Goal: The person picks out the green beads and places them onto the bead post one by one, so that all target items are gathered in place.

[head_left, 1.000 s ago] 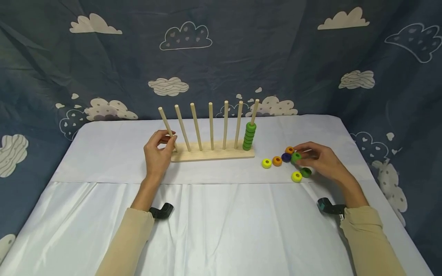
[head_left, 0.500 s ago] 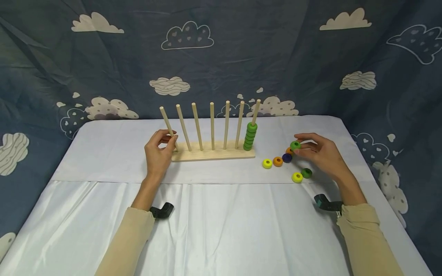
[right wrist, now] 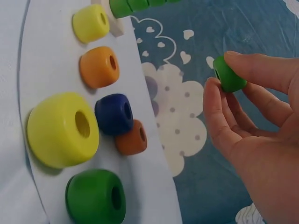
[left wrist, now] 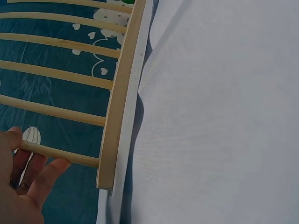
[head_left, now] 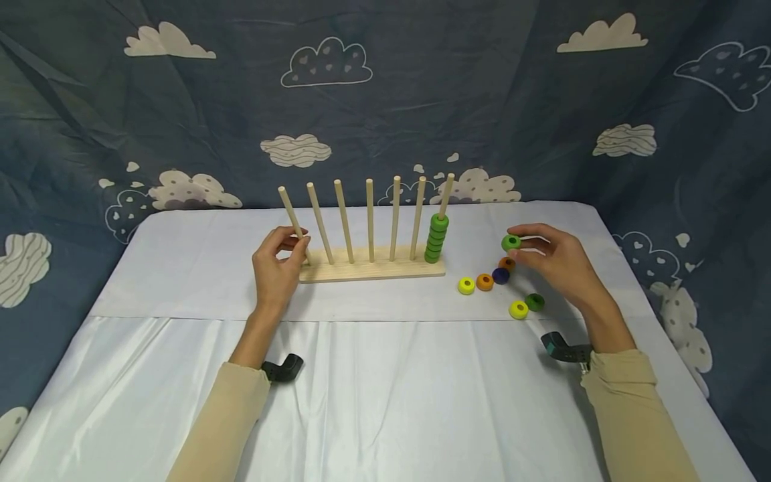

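Note:
A wooden peg rack (head_left: pixel 373 269) with several upright pegs stands at the middle back of the table. My left hand (head_left: pixel 278 266) pinches its leftmost peg (head_left: pixel 289 211) low down; the left wrist view shows thumb and fingers round that peg (left wrist: pixel 70 155). Green beads (head_left: pixel 436 239) are stacked on the rightmost peg. Between thumb and fingertips my right hand (head_left: pixel 557 264) holds a green bead (head_left: pixel 510 243), raised above the loose beads. The right wrist view has this held bead (right wrist: pixel 229 75) with its hole facing left.
Loose beads lie right of the rack: two yellow (head_left: pixel 466 286), two orange (head_left: pixel 484 282), a dark blue one (head_left: pixel 500 276) and a darker green one (head_left: pixel 534 302). White cloth (head_left: pixel 385 388) covers the table. A dark cloud-patterned curtain (head_left: pixel 421 87) hangs behind it.
My right hand has picked up the green bead from among the loose ones, lifting it and shifting slightly left. The left hand has kept its hold on the leftmost peg.

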A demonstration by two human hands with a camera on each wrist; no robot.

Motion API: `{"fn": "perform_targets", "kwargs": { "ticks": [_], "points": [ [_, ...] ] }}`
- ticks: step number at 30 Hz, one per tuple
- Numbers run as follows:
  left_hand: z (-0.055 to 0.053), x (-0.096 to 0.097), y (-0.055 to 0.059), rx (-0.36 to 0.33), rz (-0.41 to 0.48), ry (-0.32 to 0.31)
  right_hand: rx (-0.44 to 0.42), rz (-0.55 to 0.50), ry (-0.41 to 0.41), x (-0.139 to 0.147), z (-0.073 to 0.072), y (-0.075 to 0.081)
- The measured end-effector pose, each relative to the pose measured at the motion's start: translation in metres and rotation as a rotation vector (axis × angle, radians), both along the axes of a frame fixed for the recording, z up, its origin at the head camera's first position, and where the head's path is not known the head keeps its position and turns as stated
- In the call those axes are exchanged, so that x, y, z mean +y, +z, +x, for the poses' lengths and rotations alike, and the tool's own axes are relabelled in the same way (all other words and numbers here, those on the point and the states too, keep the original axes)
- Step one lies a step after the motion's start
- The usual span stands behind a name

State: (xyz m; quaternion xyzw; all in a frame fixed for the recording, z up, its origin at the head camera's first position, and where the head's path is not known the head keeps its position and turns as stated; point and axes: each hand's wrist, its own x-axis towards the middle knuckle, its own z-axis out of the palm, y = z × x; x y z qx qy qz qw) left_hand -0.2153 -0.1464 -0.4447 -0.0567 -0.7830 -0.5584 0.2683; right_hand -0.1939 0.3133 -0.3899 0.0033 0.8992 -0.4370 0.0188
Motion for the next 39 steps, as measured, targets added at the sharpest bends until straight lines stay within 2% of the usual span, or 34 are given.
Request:
{"fn": "perform_targets", "kwargs": {
  "ticks": [10,19,25,39],
  "points": [
    [-0.001,0.000,0.000,0.010,0.010,-0.003,0.071,-0.073,0.027,-0.012,-0.002,0.009],
    [-0.002,0.001,0.001,0.015,0.005,-0.002,0.107,-0.107,0.013,-0.022,-0.005,0.016],
    [0.001,0.002,0.002,0.009,0.003,0.001,0.159,-0.145,0.052,-0.029,-0.006,0.018],
    [0.001,0.001,0.000,0.015,-0.003,-0.003,0.274,-0.153,0.058,-0.046,-0.008,0.033]
  ]
}}
